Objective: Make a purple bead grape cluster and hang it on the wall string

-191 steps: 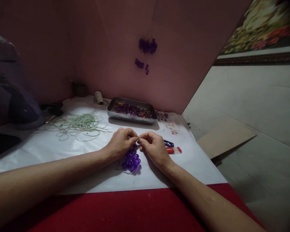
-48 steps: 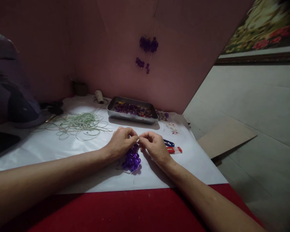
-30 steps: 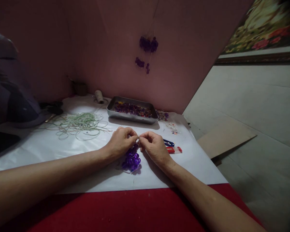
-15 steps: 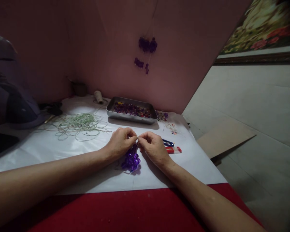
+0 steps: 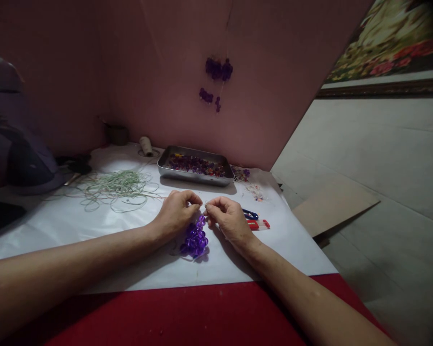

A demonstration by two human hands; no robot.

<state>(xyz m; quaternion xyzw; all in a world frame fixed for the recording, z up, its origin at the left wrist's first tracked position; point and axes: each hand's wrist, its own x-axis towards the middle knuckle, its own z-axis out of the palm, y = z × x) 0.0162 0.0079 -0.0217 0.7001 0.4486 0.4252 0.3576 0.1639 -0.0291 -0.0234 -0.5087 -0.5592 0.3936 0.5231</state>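
On white table cover, purple bead cluster is seen just below left hand and right hand, fingertips of both pinched, apparently on fine thread; light, slick, floppy handling is expected, its narrow top best gripped.

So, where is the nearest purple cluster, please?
In the head view, the cluster is just below centre, its top between the left hand and right hand.

no text, label, brand, number or sign can be read on anything in view here.
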